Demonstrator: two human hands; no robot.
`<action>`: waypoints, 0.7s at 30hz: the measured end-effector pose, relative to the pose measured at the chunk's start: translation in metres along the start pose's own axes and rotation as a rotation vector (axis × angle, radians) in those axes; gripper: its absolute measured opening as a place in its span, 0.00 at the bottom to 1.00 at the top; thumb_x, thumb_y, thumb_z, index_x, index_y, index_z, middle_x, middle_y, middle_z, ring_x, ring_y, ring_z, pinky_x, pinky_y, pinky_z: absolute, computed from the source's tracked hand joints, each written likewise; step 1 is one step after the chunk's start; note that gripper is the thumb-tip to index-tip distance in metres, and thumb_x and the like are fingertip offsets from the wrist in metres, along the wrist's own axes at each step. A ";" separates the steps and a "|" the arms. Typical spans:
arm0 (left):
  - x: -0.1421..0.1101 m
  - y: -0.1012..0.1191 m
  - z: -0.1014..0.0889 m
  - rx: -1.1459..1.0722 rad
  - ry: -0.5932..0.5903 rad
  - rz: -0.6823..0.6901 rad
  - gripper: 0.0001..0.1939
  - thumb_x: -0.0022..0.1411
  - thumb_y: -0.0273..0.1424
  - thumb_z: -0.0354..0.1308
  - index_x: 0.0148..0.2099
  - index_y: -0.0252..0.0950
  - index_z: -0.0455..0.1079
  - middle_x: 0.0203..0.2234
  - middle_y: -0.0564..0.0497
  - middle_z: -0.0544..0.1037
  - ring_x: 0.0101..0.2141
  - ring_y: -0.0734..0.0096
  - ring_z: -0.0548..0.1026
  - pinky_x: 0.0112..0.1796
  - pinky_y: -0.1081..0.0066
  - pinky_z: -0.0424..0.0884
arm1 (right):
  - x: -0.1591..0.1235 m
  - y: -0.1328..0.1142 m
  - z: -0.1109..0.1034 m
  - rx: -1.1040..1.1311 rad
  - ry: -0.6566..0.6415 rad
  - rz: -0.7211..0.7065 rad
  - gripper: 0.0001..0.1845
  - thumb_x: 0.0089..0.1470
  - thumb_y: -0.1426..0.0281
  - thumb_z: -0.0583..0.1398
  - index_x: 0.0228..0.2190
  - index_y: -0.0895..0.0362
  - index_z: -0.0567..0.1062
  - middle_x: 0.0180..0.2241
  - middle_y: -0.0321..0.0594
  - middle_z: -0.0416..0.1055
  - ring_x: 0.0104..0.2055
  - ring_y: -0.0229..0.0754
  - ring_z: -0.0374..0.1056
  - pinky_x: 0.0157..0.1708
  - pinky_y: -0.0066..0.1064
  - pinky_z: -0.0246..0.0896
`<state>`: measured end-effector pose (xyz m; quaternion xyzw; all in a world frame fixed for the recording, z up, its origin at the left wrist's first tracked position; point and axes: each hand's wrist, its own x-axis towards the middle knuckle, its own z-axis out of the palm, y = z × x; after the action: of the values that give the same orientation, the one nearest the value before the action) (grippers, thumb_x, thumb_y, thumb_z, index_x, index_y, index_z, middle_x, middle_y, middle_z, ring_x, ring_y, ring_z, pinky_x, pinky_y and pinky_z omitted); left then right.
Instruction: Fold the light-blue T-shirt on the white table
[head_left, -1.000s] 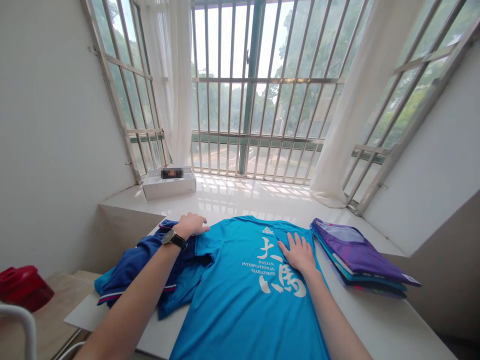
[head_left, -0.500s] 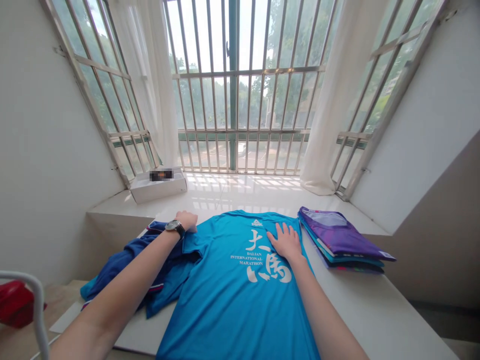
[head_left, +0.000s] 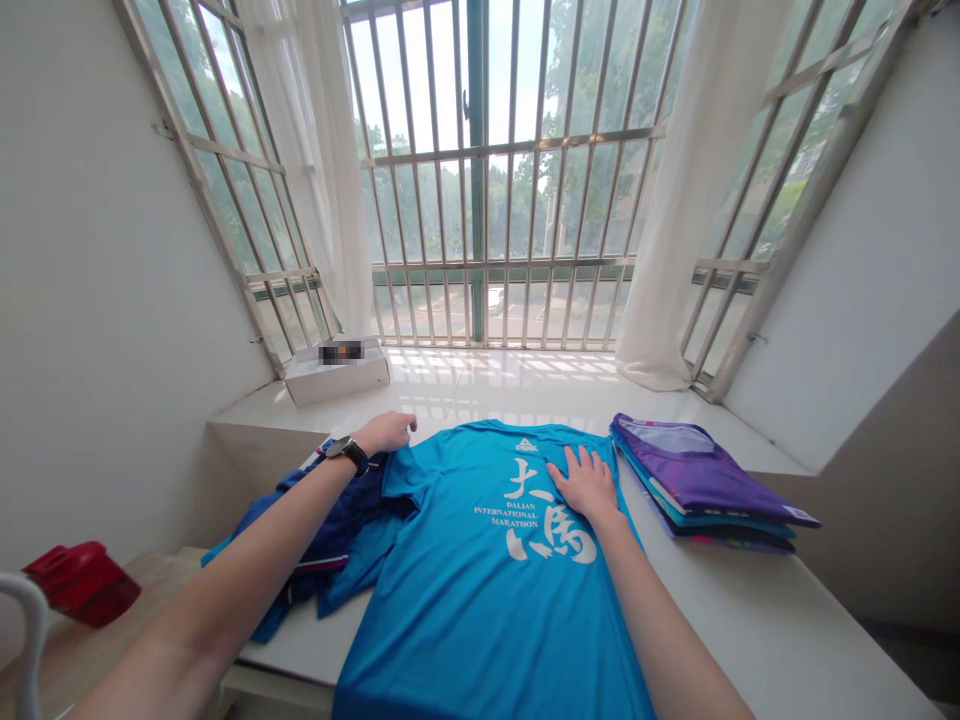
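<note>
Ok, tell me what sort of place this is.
Likely a room in a home: a bay window with white curtains, and a stack of folded clothes beside a spread-out blue T-shirt.

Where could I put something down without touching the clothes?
On the white sill between the white box and the right-hand curtain, or the white surface this side of the folded stack, right of the blue shirt. It's crowded left of the shirt, where rumpled dark-blue clothes lie beneath the left forearm.
</note>
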<state>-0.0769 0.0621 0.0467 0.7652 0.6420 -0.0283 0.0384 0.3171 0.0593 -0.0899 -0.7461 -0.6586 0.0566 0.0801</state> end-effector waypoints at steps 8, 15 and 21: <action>0.013 0.039 0.005 -0.295 0.203 0.127 0.16 0.61 0.29 0.49 0.48 0.35 0.74 0.38 0.46 0.79 0.39 0.62 0.76 0.44 0.67 0.71 | -0.004 -0.002 -0.006 0.004 -0.011 0.000 0.41 0.61 0.45 0.44 0.67 0.55 0.54 0.70 0.46 0.46 0.71 0.56 0.38 0.67 0.45 0.31; 0.022 0.090 0.033 -0.551 0.144 0.310 0.18 0.63 0.30 0.52 0.55 0.36 0.68 0.45 0.46 0.79 0.37 0.68 0.79 0.39 0.70 0.75 | -0.006 -0.002 -0.009 -0.008 -0.015 -0.001 0.41 0.61 0.45 0.43 0.67 0.55 0.54 0.70 0.46 0.46 0.71 0.55 0.39 0.66 0.45 0.31; -0.006 0.067 0.050 -0.478 0.179 0.350 0.17 0.62 0.29 0.52 0.53 0.35 0.69 0.48 0.42 0.76 0.44 0.61 0.77 0.47 0.63 0.71 | -0.005 -0.003 -0.009 -0.006 -0.017 0.005 0.41 0.61 0.45 0.44 0.67 0.55 0.54 0.70 0.46 0.46 0.71 0.55 0.39 0.67 0.45 0.32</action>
<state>-0.0117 0.0397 -0.0014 0.8329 0.4898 0.1979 0.1648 0.3151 0.0541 -0.0807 -0.7475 -0.6576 0.0611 0.0719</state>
